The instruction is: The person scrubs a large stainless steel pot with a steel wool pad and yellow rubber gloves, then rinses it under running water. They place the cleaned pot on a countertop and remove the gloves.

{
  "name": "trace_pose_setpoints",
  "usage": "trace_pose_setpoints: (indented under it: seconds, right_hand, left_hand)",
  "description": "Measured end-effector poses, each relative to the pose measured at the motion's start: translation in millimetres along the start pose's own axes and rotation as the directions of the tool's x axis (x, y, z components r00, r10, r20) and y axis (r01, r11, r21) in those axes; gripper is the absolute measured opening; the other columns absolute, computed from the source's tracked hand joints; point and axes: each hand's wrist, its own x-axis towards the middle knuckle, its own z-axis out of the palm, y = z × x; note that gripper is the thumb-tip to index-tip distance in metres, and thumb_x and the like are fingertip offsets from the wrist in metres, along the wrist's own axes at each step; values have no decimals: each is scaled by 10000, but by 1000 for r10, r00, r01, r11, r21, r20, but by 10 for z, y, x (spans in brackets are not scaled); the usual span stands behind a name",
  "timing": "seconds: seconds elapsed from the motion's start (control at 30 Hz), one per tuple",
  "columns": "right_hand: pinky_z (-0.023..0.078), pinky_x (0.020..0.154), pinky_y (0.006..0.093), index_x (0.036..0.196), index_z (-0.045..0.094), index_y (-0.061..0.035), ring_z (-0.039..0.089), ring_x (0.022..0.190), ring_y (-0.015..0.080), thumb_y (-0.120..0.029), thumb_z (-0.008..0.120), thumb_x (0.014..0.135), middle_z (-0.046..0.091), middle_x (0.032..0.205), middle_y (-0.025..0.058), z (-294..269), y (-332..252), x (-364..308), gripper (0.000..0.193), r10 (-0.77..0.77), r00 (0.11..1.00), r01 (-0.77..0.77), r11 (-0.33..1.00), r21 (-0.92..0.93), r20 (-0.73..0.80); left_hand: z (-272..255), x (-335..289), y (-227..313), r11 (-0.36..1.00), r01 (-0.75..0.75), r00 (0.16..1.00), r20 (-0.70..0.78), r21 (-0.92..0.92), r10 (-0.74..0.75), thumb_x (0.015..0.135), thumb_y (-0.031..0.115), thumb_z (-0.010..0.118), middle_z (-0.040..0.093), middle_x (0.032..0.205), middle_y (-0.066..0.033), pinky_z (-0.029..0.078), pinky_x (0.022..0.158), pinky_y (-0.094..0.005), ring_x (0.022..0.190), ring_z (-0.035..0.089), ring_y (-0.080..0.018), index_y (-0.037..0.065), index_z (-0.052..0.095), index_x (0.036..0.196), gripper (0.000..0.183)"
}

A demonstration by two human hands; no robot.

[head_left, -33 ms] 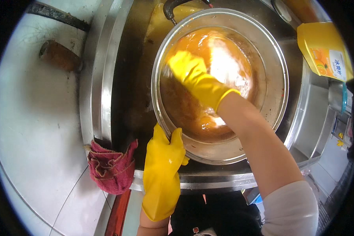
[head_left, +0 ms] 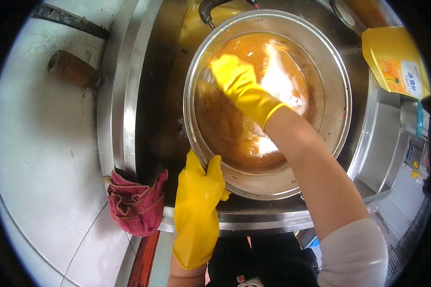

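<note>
A wide round metal basin [head_left: 337,91] holds brownish-orange liquid [head_left: 244,48] with bright glare on its surface. My left hand [head_left: 198,205], in a yellow rubber glove, grips the basin's near-left rim. My right hand [head_left: 237,83], gloved the same way, is inside the basin toward its left wall. Its fingers are closed, and a blurred silvery patch shows by the fingertips; what they hold is not clear.
The basin sits in a steel sink [head_left: 153,119] under a dark curved spout [head_left: 208,12]. A maroon cloth [head_left: 136,203] drapes the sink's near-left corner. On the right stands a yellow jug [head_left: 392,60]. A rusty pipe stub [head_left: 74,69] sticks out at the left.
My right hand has shifted slightly up and to the right inside the basin, and the liquid's ripples and glare differ. My left hand stays on the rim.
</note>
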Motion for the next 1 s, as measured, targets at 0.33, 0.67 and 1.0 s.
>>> trace_pose_setpoints:
  seconds: [0.33,0.67,1.0]
  right_hand:
    - [599,939,494,1476,544,-171,707,1211,314,-219,538,1058,709,1341,125,-230,1548,-999,420,513,739,-368,851,-375,438]
    - [511,1075,413,1645,328,-110,650,1278,404,-339,847,835,655,1402,251,-475,469,-1965,989,10,505,-670,635,384,863]
    - [555,934,384,1476,505,-61,666,1063,234,-212,897,824,689,1179,115,-600,-595,-700,776,469,873,-19,307,951,-134]
  left_hand:
    - [42,37,-65,999,-40,993,115,-1,40,1025,223,649,756,1134,-223,635,671,-362,764,793,-303,38,468,1535,571]
    - [47,30,-51,1000,13,986,167,21,-16,1018,201,638,743,1177,-259,649,755,-382,798,800,-328,43,421,1557,602]
    - [69,95,-211,998,-64,985,162,18,61,1013,221,662,741,1188,-256,634,747,-362,804,799,-331,22,430,1549,617]
